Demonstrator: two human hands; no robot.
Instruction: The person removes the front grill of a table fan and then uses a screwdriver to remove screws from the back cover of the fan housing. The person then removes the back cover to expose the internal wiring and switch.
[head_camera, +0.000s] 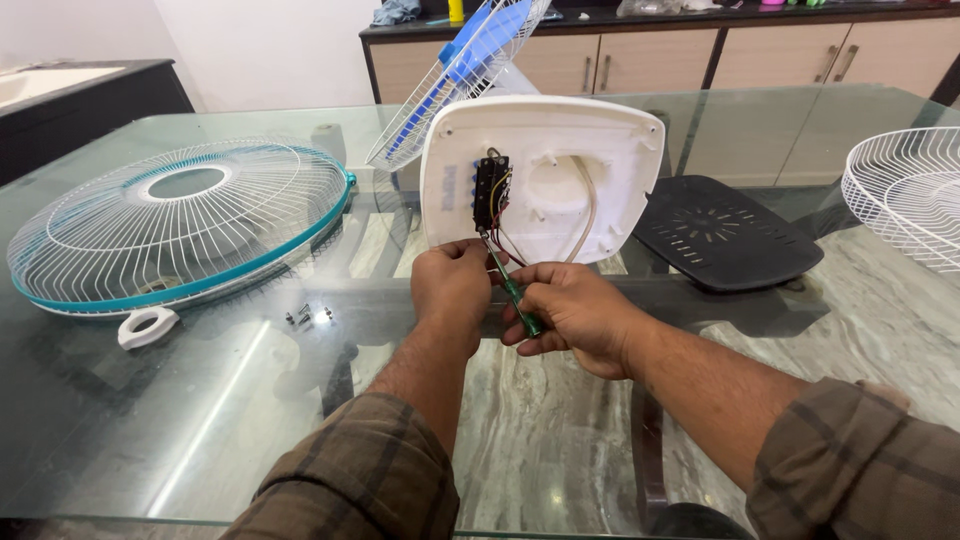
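**The screwdriver could slip**

The right hand (572, 315) grips a green screwdriver (512, 290); its tip sits at the black switch block (489, 193) inside the white fan base (540, 178), middle of the frame; the left hand (452, 285) pinches the shaft near the tip; a slip could nick the thin wires (505, 240); the base could tip on the glass table (200, 400).
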